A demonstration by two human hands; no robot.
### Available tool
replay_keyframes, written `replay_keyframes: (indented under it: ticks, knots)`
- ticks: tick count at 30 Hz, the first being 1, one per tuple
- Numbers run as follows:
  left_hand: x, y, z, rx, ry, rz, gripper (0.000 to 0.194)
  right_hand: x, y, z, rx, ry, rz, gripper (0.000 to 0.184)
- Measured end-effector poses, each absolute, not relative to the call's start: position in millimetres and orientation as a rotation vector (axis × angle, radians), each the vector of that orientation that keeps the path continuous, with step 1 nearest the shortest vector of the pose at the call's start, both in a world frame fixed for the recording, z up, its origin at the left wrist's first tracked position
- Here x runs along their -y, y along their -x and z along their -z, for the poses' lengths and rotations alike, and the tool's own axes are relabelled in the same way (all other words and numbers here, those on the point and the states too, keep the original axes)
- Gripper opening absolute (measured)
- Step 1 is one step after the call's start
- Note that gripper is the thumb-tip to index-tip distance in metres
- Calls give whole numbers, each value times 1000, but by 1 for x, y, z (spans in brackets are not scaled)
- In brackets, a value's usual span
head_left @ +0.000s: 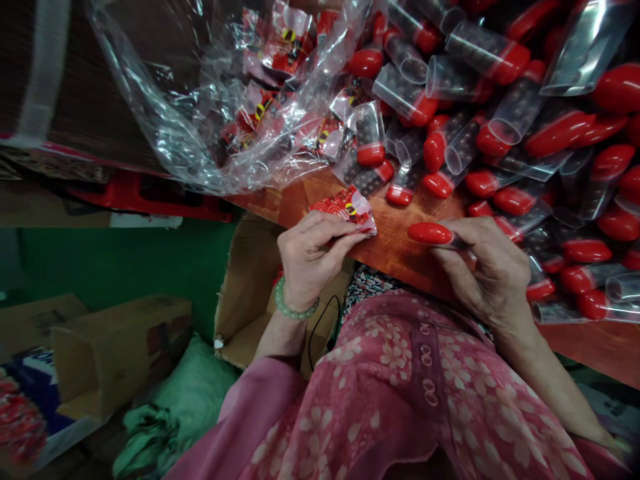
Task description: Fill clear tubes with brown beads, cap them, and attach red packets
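Between thumb and fingers, my left hand (316, 257) pinches a red printed label (343, 205) with a yellow and black cartoon figure on it. To its right, my right hand (487, 263) grips a red-ended plastic tube (430, 233). The tube's glossy red oval end points left toward the label, and most of its body is hidden by my fingers. Label and tube are apart, both above the brown tabletop (387, 250). Just beyond my hands lie loose red-ended clear tubes (400, 190) with dark pellets inside.
A large pile of similar tubes (515, 193) covers the table's right side. At the back left, a clear plastic bag (185, 160) holds several printed labels (287, 40). Below the table edge stands an open cardboard box (245, 287); another box (120, 347) and a green sack (195, 387) lie farther left.
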State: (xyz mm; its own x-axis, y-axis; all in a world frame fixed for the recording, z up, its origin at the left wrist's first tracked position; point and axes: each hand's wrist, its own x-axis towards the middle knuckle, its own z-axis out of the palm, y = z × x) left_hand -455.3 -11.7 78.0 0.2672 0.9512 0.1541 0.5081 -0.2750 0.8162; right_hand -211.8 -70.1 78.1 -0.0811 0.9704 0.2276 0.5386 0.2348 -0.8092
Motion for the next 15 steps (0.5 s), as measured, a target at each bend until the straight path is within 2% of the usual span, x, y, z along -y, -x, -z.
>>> replay_keyframes:
  ticks: [5, 15]
  knots:
    - [20, 450, -92, -1205, -1960, -863, 8, 65, 218, -85, 1780, 1296, -822, 29]
    - [26, 453, -94, -1065, -2013, -833, 8, 67, 204, -97, 2088, 1360, -943, 21]
